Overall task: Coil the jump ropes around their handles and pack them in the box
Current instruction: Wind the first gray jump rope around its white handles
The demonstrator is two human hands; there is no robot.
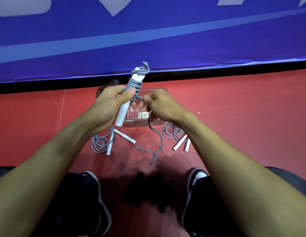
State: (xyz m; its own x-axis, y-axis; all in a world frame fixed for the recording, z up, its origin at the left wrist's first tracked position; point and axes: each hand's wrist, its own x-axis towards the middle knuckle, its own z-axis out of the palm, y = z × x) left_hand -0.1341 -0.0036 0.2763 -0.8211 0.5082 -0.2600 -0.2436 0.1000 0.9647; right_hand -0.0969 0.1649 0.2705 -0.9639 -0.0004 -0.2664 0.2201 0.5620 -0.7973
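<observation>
On the red floor [234, 108], my left hand [107, 101] grips white handles [122, 115]; my right hand [157, 103] pinches the half-wound grey rope [134, 82]. Two loose ropes [101, 142] [174, 132] remain, clear plastic box [159, 90] seems empty.

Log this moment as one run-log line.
left hand: grips handles | right hand: pinches rope | coil: partial | box: holds no rope

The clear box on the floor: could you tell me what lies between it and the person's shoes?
In the head view, between the clear box and the shoes a loose grey rope trails over the red floor, hanging from the right hand.
</observation>
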